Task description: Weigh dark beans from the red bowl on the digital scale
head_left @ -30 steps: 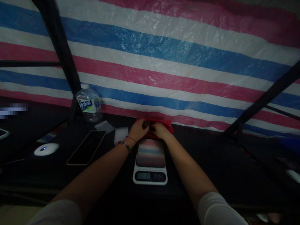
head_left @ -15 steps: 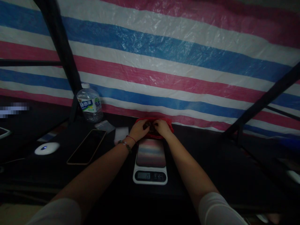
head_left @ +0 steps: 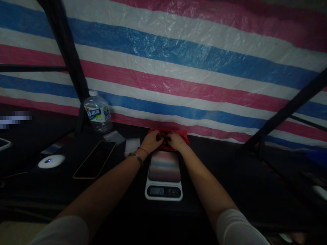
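Left hand and right hand meet at centre frame, fingers curled and pinched together on the rim of a red plastic bag. Both hands grip the bag; small dark items show between the fingertips, too dim to identify. The bag sits on the dark surface just behind the far edge of a digital kitchen scale, touching or nearly touching it; which one cannot be made out.

Scale: white body, reflective weighing plate bare, display lit at the near edge, digits not legible. Left wrist carries a red string and a beaded bracelet. Both forearms bare, white sleeves at the lower frame edge.

Left of the hands: a small white paper or packet just beside the left hand, a clear bag behind it, a smartphone lying face up with dark screen, and a white computer mouse with a blue light at far left. A water bottle, upright and capped, stands at the back left against a black pole. A striped tarp, red, white and blue, fills the upper frame behind everything.
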`<state>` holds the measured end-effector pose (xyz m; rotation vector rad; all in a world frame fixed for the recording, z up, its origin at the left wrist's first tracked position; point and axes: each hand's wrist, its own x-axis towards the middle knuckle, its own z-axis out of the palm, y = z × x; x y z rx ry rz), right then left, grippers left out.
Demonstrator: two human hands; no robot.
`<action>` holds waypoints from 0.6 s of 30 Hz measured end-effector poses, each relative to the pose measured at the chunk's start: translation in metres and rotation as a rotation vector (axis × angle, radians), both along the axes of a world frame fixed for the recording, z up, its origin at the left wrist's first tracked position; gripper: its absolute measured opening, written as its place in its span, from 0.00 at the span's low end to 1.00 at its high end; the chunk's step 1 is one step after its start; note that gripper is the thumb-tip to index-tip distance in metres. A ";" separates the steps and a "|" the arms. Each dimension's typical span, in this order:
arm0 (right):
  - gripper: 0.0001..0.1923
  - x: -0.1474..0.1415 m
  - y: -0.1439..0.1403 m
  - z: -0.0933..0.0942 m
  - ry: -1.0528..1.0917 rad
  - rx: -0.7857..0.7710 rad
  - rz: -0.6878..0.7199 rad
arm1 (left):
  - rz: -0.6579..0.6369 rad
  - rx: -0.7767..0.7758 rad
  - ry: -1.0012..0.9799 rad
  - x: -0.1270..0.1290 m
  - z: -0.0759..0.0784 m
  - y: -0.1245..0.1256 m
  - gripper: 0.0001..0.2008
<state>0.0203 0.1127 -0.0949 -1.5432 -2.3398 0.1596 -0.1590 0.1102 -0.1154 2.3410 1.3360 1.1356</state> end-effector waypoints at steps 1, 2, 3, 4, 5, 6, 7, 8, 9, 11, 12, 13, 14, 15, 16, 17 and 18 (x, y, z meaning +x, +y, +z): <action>0.16 0.000 -0.001 0.002 0.044 0.024 0.012 | 0.002 0.001 -0.005 0.000 0.001 0.000 0.07; 0.17 -0.001 -0.002 0.003 0.095 0.043 0.039 | 0.004 0.004 -0.014 0.000 0.002 -0.001 0.07; 0.18 -0.003 -0.002 0.003 0.157 0.053 0.075 | 0.007 0.006 -0.025 0.000 0.003 -0.002 0.08; 0.19 -0.004 -0.002 0.003 0.227 0.050 0.111 | 0.011 0.006 -0.035 -0.001 0.004 -0.002 0.08; 0.20 -0.006 -0.002 0.002 0.304 0.037 0.133 | 0.015 0.001 -0.046 -0.001 0.006 -0.003 0.09; 0.21 -0.008 -0.001 0.000 0.385 0.021 0.137 | 0.019 -0.009 -0.060 -0.001 0.007 -0.004 0.09; 0.21 -0.010 0.000 -0.002 0.464 0.002 0.128 | 0.024 -0.023 -0.076 -0.001 0.007 -0.004 0.10; 0.21 -0.012 0.001 -0.004 0.534 -0.018 0.117 | 0.028 -0.037 -0.092 -0.001 0.008 -0.004 0.11; 0.20 -0.013 0.003 -0.007 0.596 -0.038 0.104 | 0.030 -0.047 -0.107 -0.001 0.008 -0.004 0.12; 0.20 -0.014 0.005 -0.011 0.727 -0.072 0.068 | 0.038 -0.049 -0.132 -0.002 0.006 -0.002 0.12; 0.21 -0.014 0.006 -0.013 0.800 -0.089 0.046 | 0.046 -0.040 -0.149 -0.002 0.005 -0.001 0.13; 0.22 -0.013 0.007 -0.014 0.877 -0.105 0.023 | 0.050 -0.024 -0.172 -0.002 0.004 0.001 0.14; 0.22 -0.012 0.007 -0.014 0.953 -0.124 0.005 | 0.051 -0.007 -0.200 -0.003 0.002 0.002 0.15; 0.22 -0.011 0.007 -0.014 1.019 -0.150 0.004 | 0.049 0.009 -0.229 -0.003 0.001 0.003 0.16; 0.20 -0.010 0.006 -0.013 1.070 -0.189 0.026 | 0.041 0.021 -0.252 -0.003 0.000 0.004 0.17; 0.18 -0.010 0.005 -0.012 1.107 -0.240 0.061 | 0.027 0.027 -0.262 -0.002 -0.001 0.005 0.18; 0.16 -0.009 0.004 -0.011 1.135 -0.298 0.095 | 0.008 0.023 -0.259 -0.002 -0.002 0.006 0.19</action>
